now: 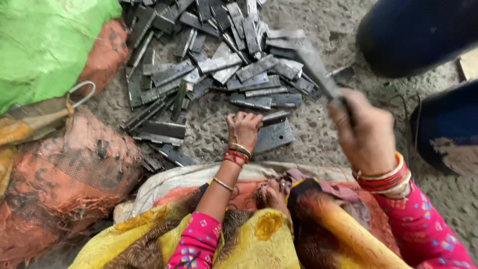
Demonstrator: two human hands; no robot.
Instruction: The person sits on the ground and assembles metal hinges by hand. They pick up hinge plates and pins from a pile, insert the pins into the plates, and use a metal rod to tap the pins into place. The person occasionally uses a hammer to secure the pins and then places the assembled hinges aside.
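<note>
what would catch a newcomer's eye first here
The heap of grey metal hinge plates spread over the gritty floor at top centre stands out most. Just below it, the left hand presses one plate flat, while the right hand lifts a blurred metal tool above it. At far left lie a bright green sack and orange mesh sacks.

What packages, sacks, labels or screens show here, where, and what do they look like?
Green sack: top left, bulging, bright green woven plastic.
Orange mesh sack: left, below the green one, lumpy, faded orange with dark printed marks, frayed edge.
Orange bag: just right of the green sack, rounded, dull orange.
No separate labels, signs or screens visible.
</note>
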